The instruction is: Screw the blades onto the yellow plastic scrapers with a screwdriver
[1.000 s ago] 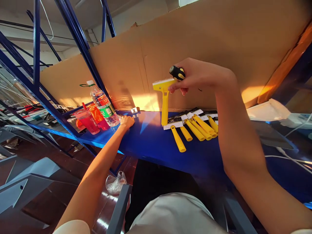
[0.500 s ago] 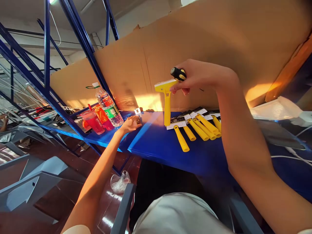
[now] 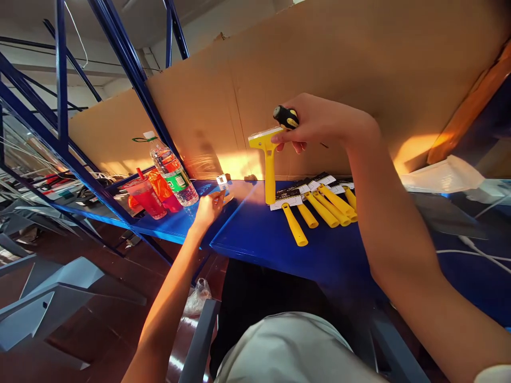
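My right hand (image 3: 305,123) is raised over the table, closed around a yellow scraper (image 3: 270,173) and a screwdriver (image 3: 286,117) with a black and yellow handle. The scraper hangs with its handle pointing down and its wide head at the top, by my fingertips. At the left, my left hand (image 3: 210,209) is low over the blue table with fingers pinched together; what they hold, if anything, is too small to tell. Just beyond it is a small white item (image 3: 222,181). Several yellow scrapers (image 3: 295,226) with black and white cards lie under my right forearm.
A clear bottle (image 3: 175,178) and a red cup (image 3: 146,196) stand left of my left hand, beside a blue rack post (image 3: 138,80). Cardboard (image 3: 319,53) walls the back of the table (image 3: 247,231). To the right lie a clear plastic bag (image 3: 443,178) and a white cable (image 3: 479,254).
My left hand has turned and its fingers have drawn into a pinch; the small dark-printed piece at its fingertips no longer shows. My right hand keeps hold of the scraper and screwdriver. The view has shifted slightly.
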The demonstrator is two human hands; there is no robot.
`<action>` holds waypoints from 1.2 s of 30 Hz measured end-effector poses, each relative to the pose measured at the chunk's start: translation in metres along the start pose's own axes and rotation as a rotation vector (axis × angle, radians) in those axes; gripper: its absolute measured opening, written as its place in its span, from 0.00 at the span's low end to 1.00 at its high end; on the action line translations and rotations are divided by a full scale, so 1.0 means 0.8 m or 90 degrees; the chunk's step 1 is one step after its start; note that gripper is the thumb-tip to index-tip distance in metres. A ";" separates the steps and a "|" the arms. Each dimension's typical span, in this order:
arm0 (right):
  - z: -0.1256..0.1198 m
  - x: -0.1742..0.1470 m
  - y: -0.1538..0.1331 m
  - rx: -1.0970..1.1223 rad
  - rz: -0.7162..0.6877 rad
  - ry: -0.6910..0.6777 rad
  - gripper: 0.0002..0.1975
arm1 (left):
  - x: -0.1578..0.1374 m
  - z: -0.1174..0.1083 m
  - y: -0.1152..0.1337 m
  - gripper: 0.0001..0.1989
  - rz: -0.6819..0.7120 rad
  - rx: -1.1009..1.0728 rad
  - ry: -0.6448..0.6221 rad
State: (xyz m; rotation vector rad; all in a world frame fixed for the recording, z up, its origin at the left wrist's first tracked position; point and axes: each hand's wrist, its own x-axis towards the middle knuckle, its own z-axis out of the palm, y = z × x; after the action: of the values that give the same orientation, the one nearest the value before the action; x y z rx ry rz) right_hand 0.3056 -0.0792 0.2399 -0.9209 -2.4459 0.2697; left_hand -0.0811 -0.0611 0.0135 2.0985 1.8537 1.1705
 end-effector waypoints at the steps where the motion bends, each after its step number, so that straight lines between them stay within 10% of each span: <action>1: 0.001 0.001 0.001 0.006 -0.011 0.003 0.14 | -0.003 0.006 0.008 0.24 -0.002 -0.050 0.018; 9: 0.009 0.000 -0.012 0.080 -0.027 0.070 0.16 | -0.031 0.061 0.095 0.26 -0.029 -0.665 -0.078; 20: 0.019 0.010 -0.009 0.080 -0.055 0.078 0.16 | -0.073 0.073 0.094 0.20 -0.070 -0.517 -0.154; 36: 0.039 0.029 -0.010 0.031 -0.065 -0.100 0.17 | -0.079 0.064 0.111 0.31 -0.138 -0.688 -0.138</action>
State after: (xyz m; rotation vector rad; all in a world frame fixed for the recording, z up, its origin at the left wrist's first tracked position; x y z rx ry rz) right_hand 0.2700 -0.0703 0.2251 -0.7776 -2.6081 0.3751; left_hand 0.0227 -0.1191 -0.0035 1.2908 0.9287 1.3592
